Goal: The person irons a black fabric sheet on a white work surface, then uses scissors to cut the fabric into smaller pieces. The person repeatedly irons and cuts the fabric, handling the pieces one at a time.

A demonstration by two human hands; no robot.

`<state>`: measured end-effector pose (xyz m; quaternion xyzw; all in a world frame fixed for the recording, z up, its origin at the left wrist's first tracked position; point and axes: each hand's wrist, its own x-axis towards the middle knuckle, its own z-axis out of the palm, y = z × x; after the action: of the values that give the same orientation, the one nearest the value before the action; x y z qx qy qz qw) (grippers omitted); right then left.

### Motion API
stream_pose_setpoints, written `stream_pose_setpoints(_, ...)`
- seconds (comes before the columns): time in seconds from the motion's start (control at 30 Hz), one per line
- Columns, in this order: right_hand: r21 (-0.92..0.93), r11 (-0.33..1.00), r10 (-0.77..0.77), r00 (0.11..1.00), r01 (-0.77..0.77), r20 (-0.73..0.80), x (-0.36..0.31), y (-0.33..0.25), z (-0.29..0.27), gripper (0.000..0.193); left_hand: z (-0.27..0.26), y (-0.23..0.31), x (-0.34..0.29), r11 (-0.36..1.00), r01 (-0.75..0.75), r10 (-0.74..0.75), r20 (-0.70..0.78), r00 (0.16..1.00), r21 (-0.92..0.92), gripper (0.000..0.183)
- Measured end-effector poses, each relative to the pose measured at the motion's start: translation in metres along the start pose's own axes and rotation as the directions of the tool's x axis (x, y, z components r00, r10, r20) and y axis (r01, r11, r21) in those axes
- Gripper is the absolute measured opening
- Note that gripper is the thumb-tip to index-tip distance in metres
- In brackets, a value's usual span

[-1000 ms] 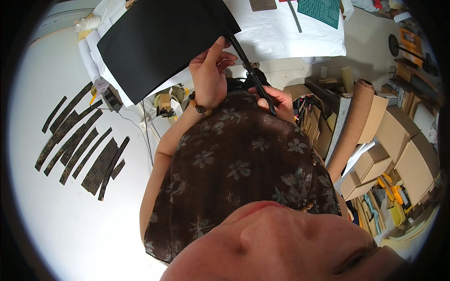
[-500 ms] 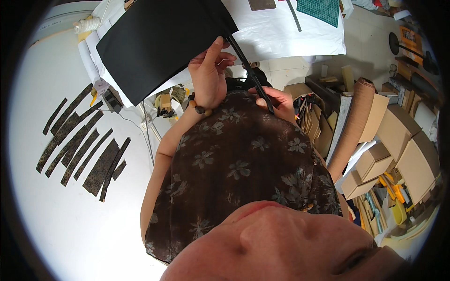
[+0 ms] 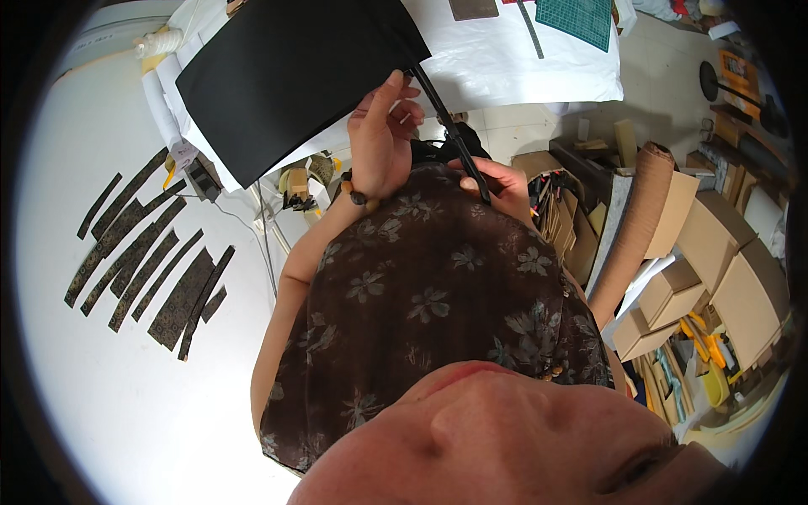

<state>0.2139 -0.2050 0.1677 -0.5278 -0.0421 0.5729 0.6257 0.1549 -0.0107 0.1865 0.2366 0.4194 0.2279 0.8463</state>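
Note:
A large black sheet [image 3: 286, 76] lies on the white-covered table, its lower right edge overhanging toward me. At that edge is my left hand [image 3: 385, 139], thumb raised over the black and the other fingers curled loosely below; it appears to pinch the sheet near its right corner. From that corner a long narrow black strip [image 3: 448, 118] slants down toward my body. My right hand [image 3: 498, 183] is closed round the strip's lower end, against my patterned top. Whether the strip is joined to the sheet cannot be made out.
Several dark patterned strips [image 3: 139, 244] lie on the white surface at left. A green cutting mat [image 3: 576, 21] and a ruler [image 3: 530, 29] rest on the far table. At right stand a brown roll [image 3: 635, 227] and cardboard boxes [image 3: 715, 244]. A cable [image 3: 252, 231] hangs below the table.
My left hand has shifted slightly right and toward me along the sheet's edge. My right hand and the strip have hardly moved.

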Motion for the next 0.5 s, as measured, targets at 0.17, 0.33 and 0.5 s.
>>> stream_pose_setpoints(0.17,0.032,0.998,-0.050,0.998,0.051,-0.035,-0.001,0.005,0.003,0.031,-0.010,0.007,-0.033,0.950,-0.099,0.038,0.206,0.978,0.297,0.010)
stream_pose_setpoints(0.33,0.024,0.994,-0.107,0.994,0.107,-0.012,0.001,0.001,0.004,0.033,0.009,0.047,-0.018,-0.082,-0.790,0.543,0.692,0.476,0.608,0.027)
stream_pose_setpoints(0.5,-0.051,0.997,-0.051,0.995,0.055,0.087,-0.003,0.004,-0.019,0.034,0.007,0.048,0.006,-0.469,-0.654,0.493,0.791,0.364,0.593,0.038)
